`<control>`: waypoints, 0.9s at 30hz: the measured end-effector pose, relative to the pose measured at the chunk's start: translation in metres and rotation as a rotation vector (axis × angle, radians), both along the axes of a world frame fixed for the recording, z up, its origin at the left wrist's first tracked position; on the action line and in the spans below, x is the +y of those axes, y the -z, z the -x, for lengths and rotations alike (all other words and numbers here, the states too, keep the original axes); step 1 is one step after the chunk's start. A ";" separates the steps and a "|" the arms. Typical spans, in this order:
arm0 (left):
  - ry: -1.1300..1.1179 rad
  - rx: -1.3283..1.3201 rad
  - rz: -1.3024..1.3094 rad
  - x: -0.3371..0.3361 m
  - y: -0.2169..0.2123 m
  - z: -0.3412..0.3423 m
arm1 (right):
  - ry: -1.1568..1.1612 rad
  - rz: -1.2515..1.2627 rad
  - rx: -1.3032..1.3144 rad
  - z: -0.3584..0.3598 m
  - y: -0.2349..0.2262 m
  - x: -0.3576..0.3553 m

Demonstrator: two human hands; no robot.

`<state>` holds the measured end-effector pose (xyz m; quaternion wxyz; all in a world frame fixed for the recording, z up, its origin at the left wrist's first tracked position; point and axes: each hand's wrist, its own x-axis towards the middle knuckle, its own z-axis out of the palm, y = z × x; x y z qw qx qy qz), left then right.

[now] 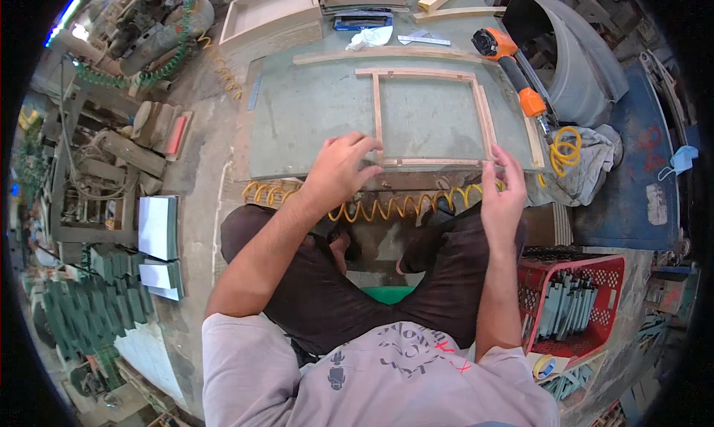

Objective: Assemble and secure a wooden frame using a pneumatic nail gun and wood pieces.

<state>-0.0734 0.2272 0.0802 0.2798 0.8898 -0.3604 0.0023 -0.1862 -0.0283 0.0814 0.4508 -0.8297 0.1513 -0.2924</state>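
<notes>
A rectangular frame of thin wooden strips (428, 162) lies flat on the greenish work board in front of me. Beside its near left corner is my left hand (338, 167), fingers curved but apart, with nothing held. My right hand (503, 196) is at the near right corner, its fingers spread and pointing away from me. Whether either hand touches the wood I cannot tell. To the right of the frame, an orange and black nail gun (513, 74) rests on the board, its yellow coiled hose (565, 153) attached.
Long wooden strips (387, 53) lie beyond and right of the frame. Shallow wooden drawers (271, 18) stand at the far left. A curved metal hood (576, 59) is at the far right. A red crate (613, 278) of metal pieces stands beside my right leg.
</notes>
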 end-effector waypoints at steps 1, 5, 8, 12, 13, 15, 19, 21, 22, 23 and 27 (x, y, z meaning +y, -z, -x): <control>0.031 -0.065 0.045 0.001 0.006 0.001 | -0.024 0.041 0.005 0.001 -0.001 -0.007; 0.034 -0.111 0.041 0.003 0.020 0.006 | -0.075 0.101 0.047 0.005 -0.010 -0.001; 0.042 -0.160 0.082 0.005 0.027 0.006 | -0.144 0.181 0.068 0.003 -0.007 0.012; 0.027 -0.119 0.133 0.004 0.030 0.007 | -0.289 0.328 0.033 -0.010 -0.002 0.031; 0.031 -0.115 0.144 0.003 0.029 0.007 | -0.323 0.325 0.046 -0.015 -0.002 0.034; 0.019 -0.098 0.160 0.002 0.027 0.008 | -0.370 0.337 0.034 -0.028 -0.004 0.042; 0.008 0.096 0.229 0.003 0.022 0.001 | -0.427 0.350 0.044 -0.053 -0.016 0.042; -0.042 0.186 0.304 0.001 0.017 -0.002 | -0.400 0.359 0.045 -0.062 -0.021 0.032; -0.098 0.283 0.374 -0.002 0.015 -0.006 | -0.390 0.366 0.040 -0.066 -0.021 0.022; -0.087 0.277 0.379 -0.006 0.018 -0.014 | -0.345 0.404 0.051 -0.069 -0.021 0.010; -0.198 0.161 0.465 -0.027 0.039 -0.049 | -0.223 0.449 0.110 -0.065 -0.017 -0.034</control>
